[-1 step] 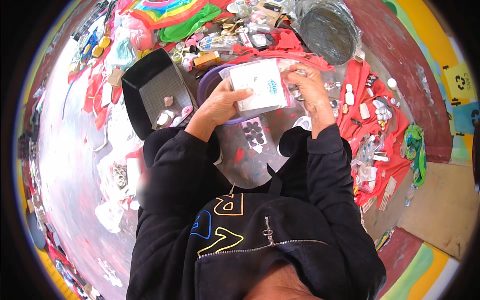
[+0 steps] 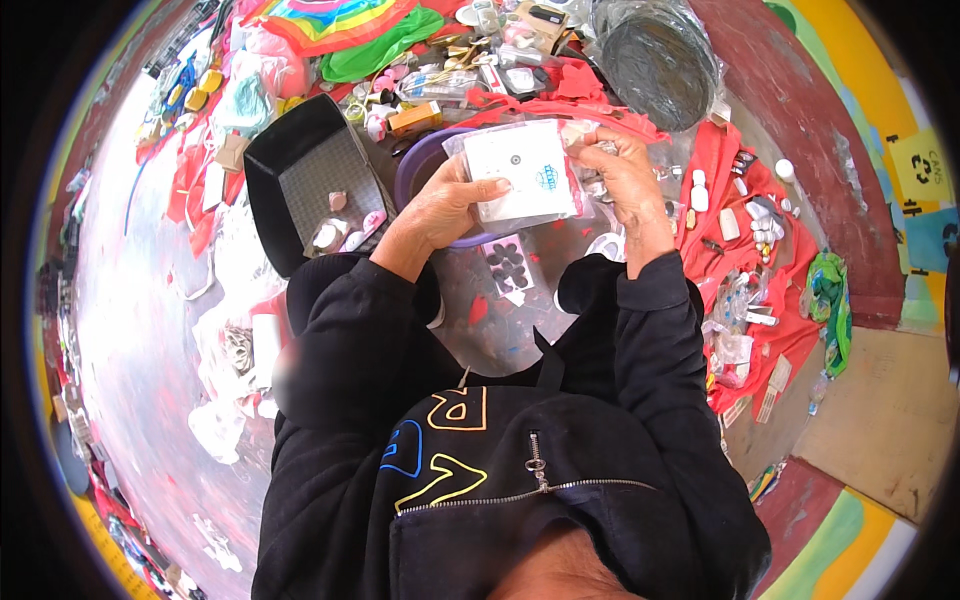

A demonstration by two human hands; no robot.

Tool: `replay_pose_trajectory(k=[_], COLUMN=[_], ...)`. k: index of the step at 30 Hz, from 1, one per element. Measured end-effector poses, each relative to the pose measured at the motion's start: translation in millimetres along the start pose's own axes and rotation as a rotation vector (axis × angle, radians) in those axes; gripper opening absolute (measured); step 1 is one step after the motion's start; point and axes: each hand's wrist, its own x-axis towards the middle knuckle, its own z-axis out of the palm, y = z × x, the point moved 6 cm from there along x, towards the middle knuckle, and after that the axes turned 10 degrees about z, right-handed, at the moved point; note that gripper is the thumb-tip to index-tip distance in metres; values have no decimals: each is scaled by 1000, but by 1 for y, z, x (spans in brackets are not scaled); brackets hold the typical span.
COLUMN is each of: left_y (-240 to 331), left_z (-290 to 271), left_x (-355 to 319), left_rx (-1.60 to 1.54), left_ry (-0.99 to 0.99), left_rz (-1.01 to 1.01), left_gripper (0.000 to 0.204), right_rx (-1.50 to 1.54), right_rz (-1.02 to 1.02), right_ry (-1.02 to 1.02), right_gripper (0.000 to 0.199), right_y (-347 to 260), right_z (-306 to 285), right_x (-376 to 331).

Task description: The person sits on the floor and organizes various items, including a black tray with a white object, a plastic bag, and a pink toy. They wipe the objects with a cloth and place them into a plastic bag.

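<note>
My left hand [image 2: 448, 207] and my right hand [image 2: 628, 178] together hold a clear plastic packet [image 2: 525, 170] with a white card inside. The left thumb lies across the packet's lower left corner, and the right fingers pinch its right edge. The packet hangs just above a purple bowl [image 2: 412, 178]. Below the hands, a small card with dark round pieces [image 2: 508, 264] lies on the glossy surface. Both of my forearms are in black sleeves.
A black tray [image 2: 300, 170] with a few small pale items sits left of the bowl. A dark round pan in plastic wrap [image 2: 655, 60] lies at the top right. Small white bottles and packets lie on a red cloth [image 2: 715, 165] to the right. Colourful clutter fills the far side.
</note>
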Motion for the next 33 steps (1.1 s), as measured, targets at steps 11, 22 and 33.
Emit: replay_pose_trajectory(k=[11, 22, 33], left_y=[-6, -27, -3], left_z=[-2, -16, -20], left_x=[1, 10, 9], left_rx=[86, 506, -214], left_ry=[22, 19, 187], left_rz=[24, 92, 142], left_gripper=[38, 29, 46], right_rx=[58, -852, 208], right_rz=[22, -732, 81], right_ry=[131, 161, 212], right_gripper=[6, 8, 32], right_y=[-4, -36, -1], right_z=[-14, 81, -35], right_x=[-1, -39, -4])
